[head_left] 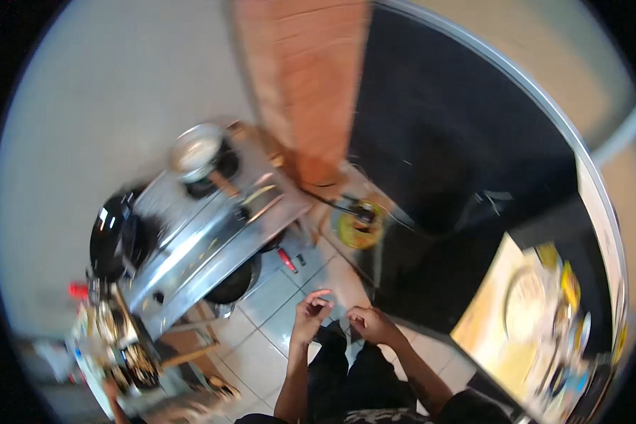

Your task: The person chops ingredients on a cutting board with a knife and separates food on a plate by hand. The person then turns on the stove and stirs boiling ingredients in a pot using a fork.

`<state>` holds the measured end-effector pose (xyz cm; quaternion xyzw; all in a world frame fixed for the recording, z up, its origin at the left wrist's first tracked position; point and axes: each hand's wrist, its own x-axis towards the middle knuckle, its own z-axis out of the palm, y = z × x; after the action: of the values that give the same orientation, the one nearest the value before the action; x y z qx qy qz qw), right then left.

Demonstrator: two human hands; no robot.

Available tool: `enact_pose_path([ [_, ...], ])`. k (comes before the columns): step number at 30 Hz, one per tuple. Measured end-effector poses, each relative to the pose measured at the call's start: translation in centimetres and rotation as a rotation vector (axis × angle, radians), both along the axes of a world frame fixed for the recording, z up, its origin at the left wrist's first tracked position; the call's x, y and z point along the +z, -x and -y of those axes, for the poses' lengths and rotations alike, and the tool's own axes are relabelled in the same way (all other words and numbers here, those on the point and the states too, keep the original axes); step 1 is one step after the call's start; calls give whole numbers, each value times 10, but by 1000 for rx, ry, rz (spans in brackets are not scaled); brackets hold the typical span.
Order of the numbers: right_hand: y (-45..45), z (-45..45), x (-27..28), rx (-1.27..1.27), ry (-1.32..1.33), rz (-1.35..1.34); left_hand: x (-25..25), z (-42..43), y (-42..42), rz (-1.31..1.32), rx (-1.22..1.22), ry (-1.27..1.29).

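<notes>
My left hand (312,316) is raised in front of my body, above the tiled floor (261,353). Its fingers are loosely bent and apart, and I see nothing in them. Close by on the right, my right hand (374,325) is half curled, with a small gap at the fingertips and no object visible. The two hands do not touch each other. Beyond them, a metal stove (191,258) stands to the left. A pan with a handle (198,152) sits on its far burner, and a large black wok (116,237) is at its left end.
On the right, a dark counter (417,297) carries a pale board (491,311), a round light item (526,304) and clutter. A yellow-green container (360,230) stands by the orange pillar (318,85). At lower left, another person's hand (111,389) is near a cluttered table (99,381).
</notes>
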<state>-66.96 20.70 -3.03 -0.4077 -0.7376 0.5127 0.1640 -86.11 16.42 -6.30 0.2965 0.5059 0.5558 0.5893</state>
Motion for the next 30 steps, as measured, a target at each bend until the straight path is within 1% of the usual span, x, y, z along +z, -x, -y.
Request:
enact_pose_path([
  [1,-20,10,7,-3,-106,-12,15,-2,-14,-3,-105,11],
  [2,-36,14,30,-83,90,91,35,-9,-31,-13,-155,-2],
  [3,-53,27,17,-195,-246,42,47,-21,-49,-22,-202,-32],
  [4,-70,36,25,-264,-192,30,49,-26,-65,-115,-322,18],
  [5,-90,43,36,-332,-135,10,54,-28,-86,-126,-433,16],
  [6,-108,52,52,-400,-75,61,60,-32,-108,-118,-476,12],
  [8,-146,78,56,-570,-61,29,64,-37,-152,-96,-592,2],
  [11,-203,119,64,-709,-69,-6,82,-35,-219,-82,-772,-5],
  [13,-239,146,73,-785,-120,-38,88,-27,-259,-93,-826,-10],
  [14,-259,158,74,-802,-64,-64,91,-20,-275,-74,-841,-31],
  [15,-277,167,72,-815,-84,-70,94,-17,-295,-54,-853,-60],
  [17,-313,183,67,-901,-134,-195,92,-5,-331,-41,-853,-68],
  [19,-357,198,74,-886,-189,-163,91,9,-365,48,-846,-7],
  [21,-394,209,82,-947,-159,-127,84,15,-395,67,-869,0],
  [23,-428,219,77,-1006,-165,-126,84,21,-428,-127,-859,-16],
  [24,-442,224,77,-1041,-174,-133,80,23,-441,-233,-871,-86],
  [25,-454,230,77,-1075,-182,-139,76,26,-453,-232,-881,-89],
  [27,-476,243,78,-1094,-150,-123,68,29,-474,-599,-707,-192],
  [28,-485,249,79,-1125,-173,-138,54,23,-481,-703,-675,-320],
  [29,-493,255,78,-1158,-195,-156,40,19,-482,-706,-687,-330],
  [30,-498,261,76,-1172,-200,-161,38,16,-484,-822,-632,-462],
])
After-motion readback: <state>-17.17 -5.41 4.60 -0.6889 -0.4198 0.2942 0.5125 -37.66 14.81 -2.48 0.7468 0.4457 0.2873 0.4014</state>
